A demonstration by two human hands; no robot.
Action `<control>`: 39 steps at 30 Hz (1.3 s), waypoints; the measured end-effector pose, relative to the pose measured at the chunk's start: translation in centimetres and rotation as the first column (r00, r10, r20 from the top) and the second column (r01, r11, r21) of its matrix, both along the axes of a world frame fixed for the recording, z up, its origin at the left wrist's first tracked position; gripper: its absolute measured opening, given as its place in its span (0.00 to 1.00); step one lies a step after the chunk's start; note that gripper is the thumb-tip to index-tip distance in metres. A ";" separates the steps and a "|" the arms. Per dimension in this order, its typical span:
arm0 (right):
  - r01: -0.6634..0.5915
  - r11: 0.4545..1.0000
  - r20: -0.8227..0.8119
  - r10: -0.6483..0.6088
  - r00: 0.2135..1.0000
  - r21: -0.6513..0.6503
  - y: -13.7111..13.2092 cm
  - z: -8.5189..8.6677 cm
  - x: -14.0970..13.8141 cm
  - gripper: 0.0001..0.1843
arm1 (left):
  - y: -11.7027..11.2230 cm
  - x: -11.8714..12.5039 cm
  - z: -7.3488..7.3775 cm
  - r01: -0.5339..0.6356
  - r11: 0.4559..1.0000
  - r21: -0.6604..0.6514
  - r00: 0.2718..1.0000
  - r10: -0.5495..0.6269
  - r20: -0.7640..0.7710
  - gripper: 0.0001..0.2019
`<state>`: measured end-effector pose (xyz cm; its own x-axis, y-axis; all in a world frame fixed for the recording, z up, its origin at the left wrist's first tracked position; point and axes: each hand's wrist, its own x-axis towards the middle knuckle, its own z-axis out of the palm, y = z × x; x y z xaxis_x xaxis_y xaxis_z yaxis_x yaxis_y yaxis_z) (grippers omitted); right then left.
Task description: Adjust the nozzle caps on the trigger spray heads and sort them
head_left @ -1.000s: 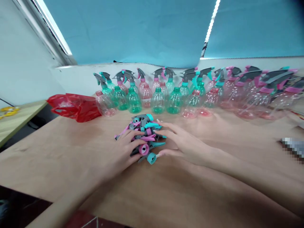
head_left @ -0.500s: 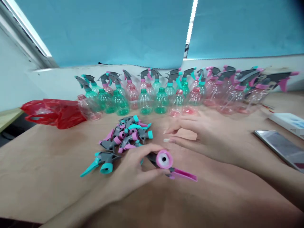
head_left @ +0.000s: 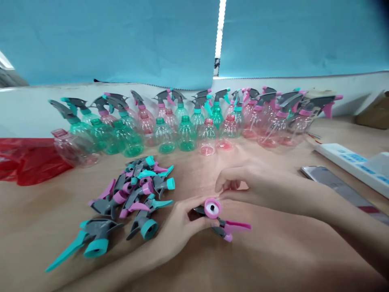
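Observation:
My left hand (head_left: 185,223) is closed around a grey trigger sprayer head (head_left: 226,227) with a pink collar and pink trigger. The collar's open underside, with a white insert and dark hole, faces me. Just above and right of that collar, my right hand (head_left: 243,182) has its fingers curled and the thumb and fingertips together; whatever they may pinch is too small to make out. Left of my left hand lies a pile of loose sprayer heads (head_left: 136,188), grey with pink or teal parts. A teal-collared sprayer head (head_left: 99,235) rests nearer to me.
Clear green bottles (head_left: 187,136) and pink bottles (head_left: 208,140) without heads stand mid-table. Behind them is a row of bottles with sprayers (head_left: 269,121) fitted. A red plastic bag (head_left: 30,162) lies left; a phone (head_left: 334,186) and white power strip (head_left: 355,162) lie right.
My right hand's fingers have gone from spread to pinched, close to the sprayer's collar. My left hand still holds the sprayer head, slightly turned. The view has shifted right.

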<state>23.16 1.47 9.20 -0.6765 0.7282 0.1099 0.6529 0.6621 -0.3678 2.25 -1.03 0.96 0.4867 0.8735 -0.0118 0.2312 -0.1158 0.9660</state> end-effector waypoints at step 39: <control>0.005 0.955 -0.218 -0.072 0.973 -0.296 -1.5 -2.2 -2.5 0.08 | -0.1 -1.4 0.0 0.056 0.987 0.151 0.992 -0.038 -0.118 0.06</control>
<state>20.69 0.01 7.02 -0.6298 0.7760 0.0344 0.5539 0.4798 -0.6804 0.85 -1.12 0.96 0.5308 0.8452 0.0627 0.3301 -0.2743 0.9032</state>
